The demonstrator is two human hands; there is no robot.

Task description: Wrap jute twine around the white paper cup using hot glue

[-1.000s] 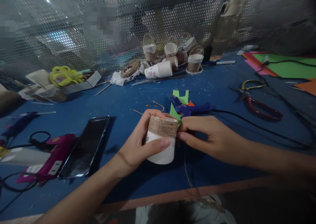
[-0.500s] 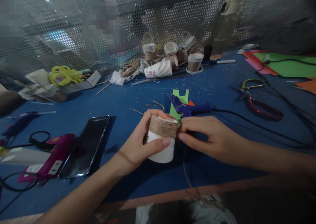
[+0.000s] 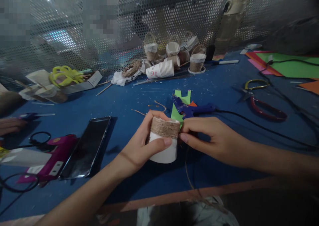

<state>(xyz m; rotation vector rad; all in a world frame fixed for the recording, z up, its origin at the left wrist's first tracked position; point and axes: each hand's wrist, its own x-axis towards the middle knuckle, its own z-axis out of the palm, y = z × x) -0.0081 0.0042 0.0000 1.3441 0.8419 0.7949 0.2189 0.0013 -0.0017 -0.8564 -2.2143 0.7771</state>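
Note:
My left hand [image 3: 143, 143] is wrapped round a white paper cup [image 3: 164, 153], thumb across its side and fingers at the far rim. Brown twine [image 3: 164, 127] is wound in tight rows over the cup's upper part. At the cup's right side, my right hand [image 3: 211, 134] pinches the loose twine [image 3: 187, 173], which trails down over the table's front edge. Just beyond my hands a blue hot glue gun [image 3: 189, 108] lies on a piece of green card [image 3: 176, 112]. Short twine scraps [image 3: 160, 106] lie behind the cup.
Scissors [image 3: 264, 106] lie right, near coloured sheets [image 3: 286, 63]. A phone [image 3: 86, 148] and a magenta power strip [image 3: 58, 159] are at left. Stacked paper cups [image 3: 160, 70] and twine-wrapped baskets [image 3: 196, 62] stand at the back. Another person's hand [image 3: 11, 126] is by a second glue gun [image 3: 32, 116].
The other person's hand has come in at the left by the second glue gun, which has shifted. My hands and the cup have barely moved.

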